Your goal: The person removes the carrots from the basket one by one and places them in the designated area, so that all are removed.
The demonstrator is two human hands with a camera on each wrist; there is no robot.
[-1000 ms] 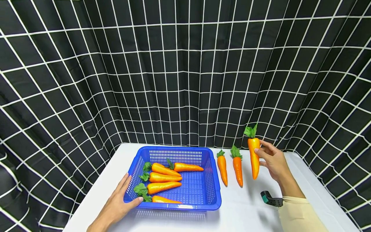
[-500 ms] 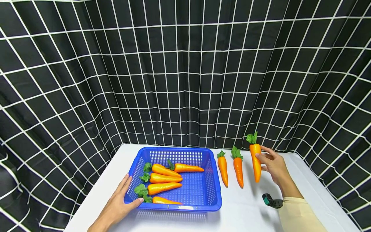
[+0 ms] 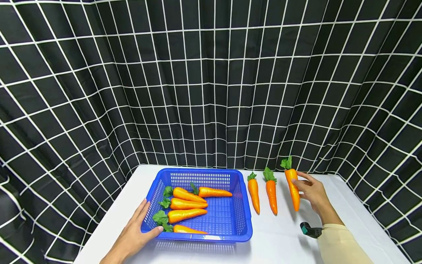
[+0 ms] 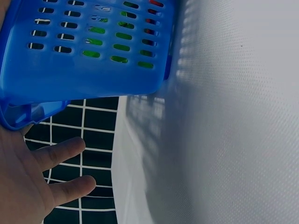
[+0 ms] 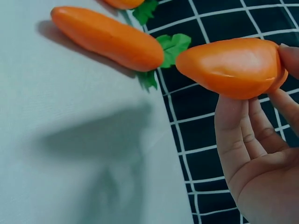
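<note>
In the head view my right hand [image 3: 311, 189] holds an orange carrot [image 3: 294, 200] with green leaves on top, thumb on one side and fingers on the other. The right wrist view shows this carrot [image 5: 229, 65] tip-on above the white table, its shadow lying apart below. Two more carrots, a left one [image 3: 253, 192] and a right one [image 3: 271, 196], lie side by side to its left, tips toward me. My left hand [image 3: 133, 227] rests at the near-left corner of a blue plastic basket [image 3: 244, 220], thumb on the rim, fingers spread along the side. Several carrots [image 3: 188, 203] lie inside.
The white table [image 3: 273, 242] reaches back to a black curtain [image 3: 211, 91] with white grid lines, which also stands at both sides. A dark wrist device [image 3: 310, 230] sticks out from the right sleeve.
My right hand has lowered the carrot toward the table, slightly to the right, and its tip now slants a little more rightward. The left hand and basket stay in place.
</note>
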